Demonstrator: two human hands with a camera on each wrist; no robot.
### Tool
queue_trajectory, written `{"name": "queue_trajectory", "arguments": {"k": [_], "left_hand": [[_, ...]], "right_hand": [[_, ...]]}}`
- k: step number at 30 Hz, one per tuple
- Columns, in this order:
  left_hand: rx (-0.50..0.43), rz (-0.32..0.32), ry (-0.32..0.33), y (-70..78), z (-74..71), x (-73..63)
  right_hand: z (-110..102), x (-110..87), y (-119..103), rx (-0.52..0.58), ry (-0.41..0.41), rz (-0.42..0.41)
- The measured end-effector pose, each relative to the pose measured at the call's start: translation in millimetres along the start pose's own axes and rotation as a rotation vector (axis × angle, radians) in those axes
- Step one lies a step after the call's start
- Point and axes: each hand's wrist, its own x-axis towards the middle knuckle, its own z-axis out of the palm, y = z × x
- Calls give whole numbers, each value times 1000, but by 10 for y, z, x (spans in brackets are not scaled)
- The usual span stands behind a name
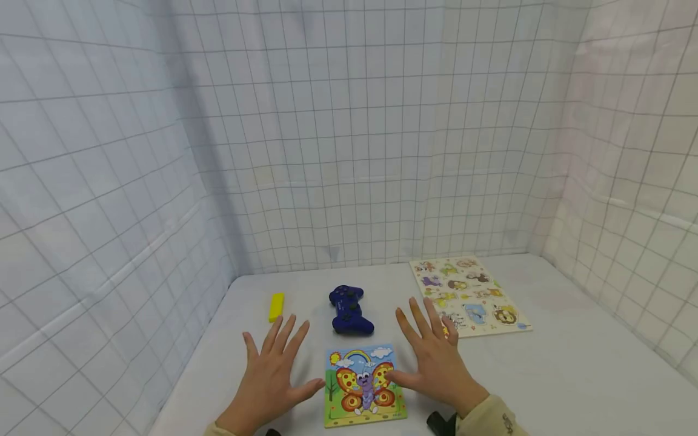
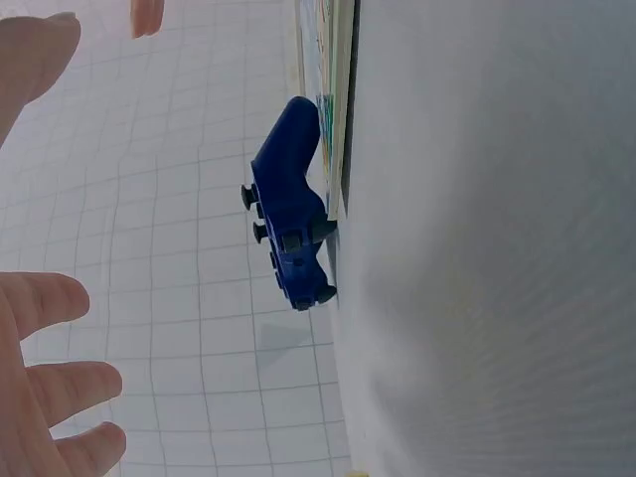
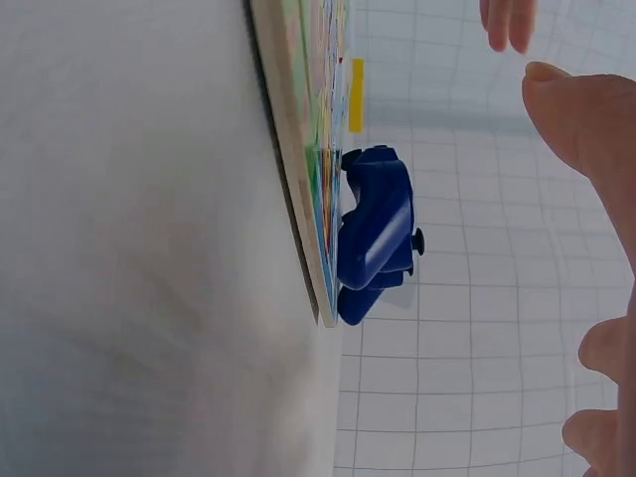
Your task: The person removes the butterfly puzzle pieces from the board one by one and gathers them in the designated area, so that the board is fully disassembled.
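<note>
A square butterfly picture puzzle (image 1: pixel 365 387) lies flat on the white table, between the two hands. To its left is my left hand (image 1: pixel 272 375), fingers spread and thumb pointing at the puzzle's edge. My right hand (image 1: pixel 436 360) is spread on the other side, its thumb overlapping the puzzle's right side in the head view. Both hands hold nothing, and the wrist views show them raised above the table. Just beyond the puzzle rests a dark blue game controller (image 1: pixel 350 310), also visible in the left wrist view (image 2: pixel 290 209) and right wrist view (image 3: pixel 378 224).
A yellow block (image 1: pixel 276 307) lies at the back left, past the left fingertips. At the back right is a larger animal puzzle board (image 1: pixel 471 297), partly overlapped by the right fingers. White grid-lined walls (image 1: pixel 349 139) close the table on the left, back and right.
</note>
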Motion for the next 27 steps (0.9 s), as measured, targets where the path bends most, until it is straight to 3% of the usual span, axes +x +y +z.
{"name": "queue_trajectory", "arguments": {"k": [3,7,11,14,17,19,24,27], "left_hand": [[-44,-20,-27,26,13,6],[-250,-87,-192,110,110,22],[-486,-182,-373,181,247,24],[-561,-207,-439,198,328,16],[-566,-191,-450,198,394,3],[-527,-167,-434,201,427,0],[-391,-135,-428,274,436,9],[-350,-148,-438,331,390,31]], "right_hand": [[4,2,-10,23,-13,9],[4,-4,-31,98,-25,32],[26,7,-55,311,-75,97],[62,32,-101,518,-133,172],[95,62,-185,671,-185,224],[102,84,-253,706,-244,212],[81,107,-398,561,-526,42],[113,78,-443,465,-627,-36]]}}
